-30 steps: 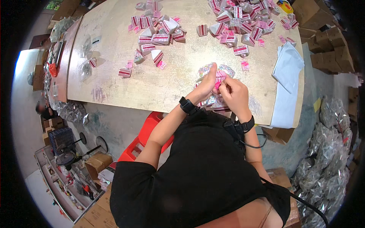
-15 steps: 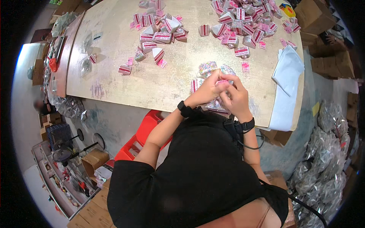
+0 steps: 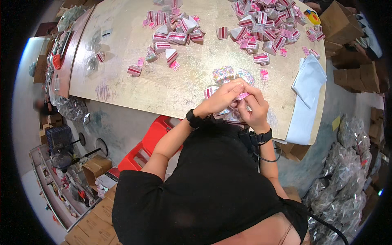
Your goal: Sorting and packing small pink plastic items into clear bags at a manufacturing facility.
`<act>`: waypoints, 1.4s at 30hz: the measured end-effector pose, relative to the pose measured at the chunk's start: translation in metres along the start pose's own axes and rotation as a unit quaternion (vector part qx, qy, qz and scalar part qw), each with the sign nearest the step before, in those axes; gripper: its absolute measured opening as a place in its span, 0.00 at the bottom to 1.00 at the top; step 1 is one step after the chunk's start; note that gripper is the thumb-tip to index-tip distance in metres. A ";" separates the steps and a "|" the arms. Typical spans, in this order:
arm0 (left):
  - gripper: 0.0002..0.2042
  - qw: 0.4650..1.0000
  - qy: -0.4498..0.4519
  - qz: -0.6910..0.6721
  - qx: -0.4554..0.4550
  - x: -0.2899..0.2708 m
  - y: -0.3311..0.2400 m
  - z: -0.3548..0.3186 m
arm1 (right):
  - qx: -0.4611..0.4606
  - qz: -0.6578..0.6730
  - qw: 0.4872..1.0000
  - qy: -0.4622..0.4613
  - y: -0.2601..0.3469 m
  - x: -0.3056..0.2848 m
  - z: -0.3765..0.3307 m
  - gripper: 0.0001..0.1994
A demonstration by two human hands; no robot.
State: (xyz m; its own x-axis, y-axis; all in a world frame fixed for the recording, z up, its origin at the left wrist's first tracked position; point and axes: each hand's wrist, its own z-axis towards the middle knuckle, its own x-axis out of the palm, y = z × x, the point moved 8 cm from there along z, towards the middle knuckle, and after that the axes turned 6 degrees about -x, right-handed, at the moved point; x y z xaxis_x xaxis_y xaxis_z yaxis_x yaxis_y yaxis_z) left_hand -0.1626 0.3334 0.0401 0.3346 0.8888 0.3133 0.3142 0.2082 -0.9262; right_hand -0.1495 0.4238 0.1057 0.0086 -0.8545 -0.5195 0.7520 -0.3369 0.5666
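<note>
Just in from the table's near edge, my two hands meet with fingertips pinched together around a small pink tag. My left hand is closed at the tag's upper left side. On the other side, my right hand pinches the tag between thumb and fingers. Any string or loop at the fingertips is too small to make out. Around the hands lie toy cake slices: a sprinkle-topped slice, another sprinkled slice and a red-striped slice. More pieces under my hands are partly hidden.
A large pile of wrapped cake slices covers the table's far right; a smaller pile sits left of it. Folded pale blue sheets hang over the right edge. A yellow tape roll lies far right. A red chair stands below the table.
My fingers have shifted slightly and the pink tag now shows more plainly between them. The whole view has turned a little; the piles look unchanged.
</note>
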 end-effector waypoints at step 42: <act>0.14 0.848 -0.249 0.468 0.008 -0.138 0.065 -0.031 | 0.383 0.232 0.861 0.242 -0.106 0.061 -0.121 0.09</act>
State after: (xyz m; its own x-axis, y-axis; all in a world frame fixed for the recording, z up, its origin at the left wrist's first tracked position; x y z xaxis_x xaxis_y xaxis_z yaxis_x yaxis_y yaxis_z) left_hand -0.1604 0.2116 -0.0567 0.0131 0.7284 -0.6850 0.1048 -0.6823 -0.7236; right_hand -0.1488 0.4551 -0.0636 0.6039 -0.7647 -0.2248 -0.0595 -0.3246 0.9440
